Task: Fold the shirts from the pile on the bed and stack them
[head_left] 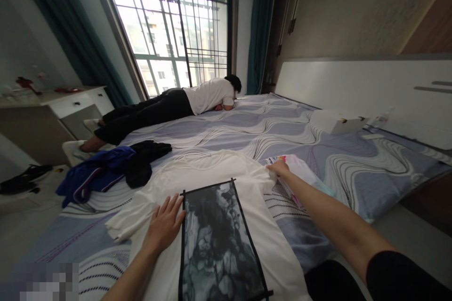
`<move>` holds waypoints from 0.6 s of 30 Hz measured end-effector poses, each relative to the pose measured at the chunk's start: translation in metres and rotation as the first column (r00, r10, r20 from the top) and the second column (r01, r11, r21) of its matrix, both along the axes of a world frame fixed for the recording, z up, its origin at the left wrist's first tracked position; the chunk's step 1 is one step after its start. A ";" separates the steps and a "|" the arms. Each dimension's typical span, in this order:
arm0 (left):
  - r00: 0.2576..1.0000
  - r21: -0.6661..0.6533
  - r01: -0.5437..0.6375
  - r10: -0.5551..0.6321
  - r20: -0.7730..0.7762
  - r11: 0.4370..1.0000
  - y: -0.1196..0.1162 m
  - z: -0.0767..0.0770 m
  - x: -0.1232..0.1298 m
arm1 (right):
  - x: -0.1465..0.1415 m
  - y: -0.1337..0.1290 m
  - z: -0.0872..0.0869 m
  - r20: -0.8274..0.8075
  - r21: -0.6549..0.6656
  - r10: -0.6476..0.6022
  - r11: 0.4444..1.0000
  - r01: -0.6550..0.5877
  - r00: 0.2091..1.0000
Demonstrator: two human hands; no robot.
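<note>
A white T-shirt [212, 164] with a dark grey-and-white picture [215, 240] in a black frame-like border on its front is spread out on the bed, collar away from me. My left hand [165, 221] lies flat on the shirt, fingers stretched, the tips close to the picture's left border. At the sleeve on the right, my right hand [278, 168] is closed on the cloth near its hem. Just beyond that hand lies a pink-and-white plastic package [300, 171], partly hidden by my forearm.
A patterned blue-grey sheet covers the bed [247, 127]. Blue and black clothes [106, 169] lie to the left. Across the far side a person [208, 96] lies face down. A white box [339, 122] and a clear bottle [383, 117] are near the headboard [353, 80].
</note>
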State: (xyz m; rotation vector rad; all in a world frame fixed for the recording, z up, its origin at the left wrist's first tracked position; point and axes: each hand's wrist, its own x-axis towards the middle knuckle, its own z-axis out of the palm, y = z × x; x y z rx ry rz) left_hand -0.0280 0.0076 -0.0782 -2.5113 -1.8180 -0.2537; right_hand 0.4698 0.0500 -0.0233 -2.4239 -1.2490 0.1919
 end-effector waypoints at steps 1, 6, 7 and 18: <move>1.000 0.002 -0.001 0.001 -0.004 1.000 0.000 0.000 0.000 | -0.004 -0.001 0.003 0.004 -0.001 0.009 1.000 -0.009 1.000; 1.000 -0.005 -0.017 0.017 -0.002 1.000 -0.002 0.006 0.003 | -0.038 -0.009 0.028 0.088 0.019 0.019 1.000 -0.021 0.996; 1.000 -0.006 -0.017 0.017 0.004 1.000 -0.002 0.006 0.004 | -0.051 -0.011 0.032 0.112 0.031 0.047 0.998 -0.051 0.993; 1.000 -0.003 -0.002 0.002 -0.012 1.000 -0.003 0.004 0.002 | -0.162 -0.076 0.000 0.316 0.017 0.557 0.806 -0.591 0.768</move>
